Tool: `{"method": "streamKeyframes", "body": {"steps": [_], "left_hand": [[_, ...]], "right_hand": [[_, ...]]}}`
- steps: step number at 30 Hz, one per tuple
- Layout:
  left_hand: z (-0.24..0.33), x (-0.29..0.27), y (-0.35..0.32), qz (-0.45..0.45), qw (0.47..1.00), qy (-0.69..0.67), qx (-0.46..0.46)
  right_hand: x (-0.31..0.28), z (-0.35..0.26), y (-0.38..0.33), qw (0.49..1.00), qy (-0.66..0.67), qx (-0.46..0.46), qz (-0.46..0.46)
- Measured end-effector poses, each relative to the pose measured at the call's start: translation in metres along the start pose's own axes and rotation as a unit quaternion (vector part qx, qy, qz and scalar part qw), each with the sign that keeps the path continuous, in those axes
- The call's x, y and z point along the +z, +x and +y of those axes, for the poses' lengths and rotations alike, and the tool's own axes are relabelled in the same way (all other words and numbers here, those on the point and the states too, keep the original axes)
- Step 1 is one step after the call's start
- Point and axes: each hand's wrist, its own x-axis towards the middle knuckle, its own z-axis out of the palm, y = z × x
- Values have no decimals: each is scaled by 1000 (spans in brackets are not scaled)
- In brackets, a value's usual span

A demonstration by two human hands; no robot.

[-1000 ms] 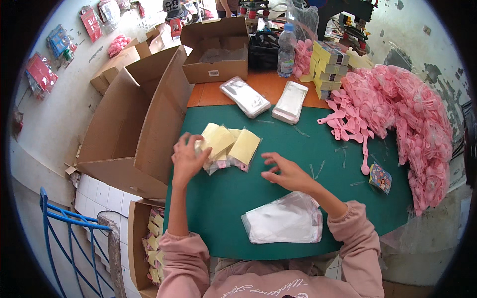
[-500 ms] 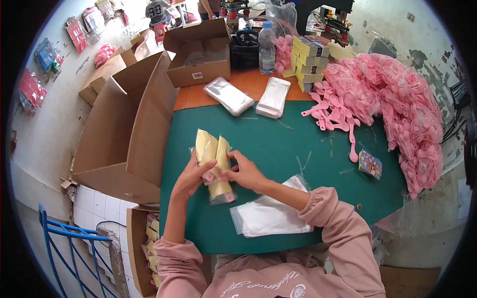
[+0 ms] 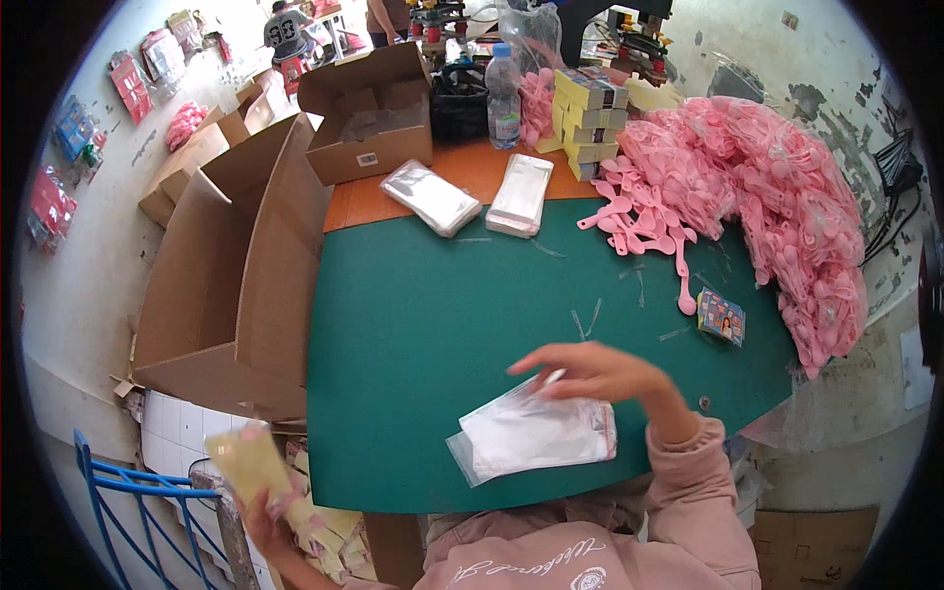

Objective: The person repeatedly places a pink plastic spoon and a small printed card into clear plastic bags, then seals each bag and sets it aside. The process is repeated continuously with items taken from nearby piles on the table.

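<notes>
Left hand: the left hand point(image 3: 270, 521) hangs off the table's near-left corner, fingers clenched on a fan of pale yellow packets point(image 3: 246, 462), blurred.
Packets: they stick up and outward from that grip; more yellow packets point(image 3: 329, 536) lie in a box just right of it, under the table edge.
Right hand: the right hand point(image 3: 590, 374) hovers palm down with fingers spread, released, grasping nothing; fingertips just above the stack of clear plastic bags point(image 3: 536, 438).
Bags: directly beneath and toward the person from that hand, flat on the green mat point(image 3: 423, 324).
Beyond the right hand: pink spoons point(image 3: 747, 197), well apart; small printed card point(image 3: 721, 317) to its right.
</notes>
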Motion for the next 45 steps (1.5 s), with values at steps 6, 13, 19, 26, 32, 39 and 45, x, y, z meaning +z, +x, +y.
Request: {"method": "streamKeyframes", "body": {"steps": [6,13,19,26,32,39,45], "left_hand": [[-53,-130,27,36,952,294,-76],[-117,-145,85,114,728,663,134],[-2,113,45,275,792,326,436],[-40,316,-49,-438,692,448,359],[-93,328,-46,-521,638,469,319],[-87,337,-39,-490,723,392,289],[-99,337,-28,-540,717,372,235]], "right_hand": [[-92,54,-79,865,-291,132,386],[-167,124,-84,727,-435,194,495],[-162,136,-64,601,-528,305,517],[-155,105,-77,580,-491,326,563],[-137,82,-85,587,-476,171,632],[-82,66,-48,828,227,-87,505],[-52,58,-27,846,153,-87,503]]}}
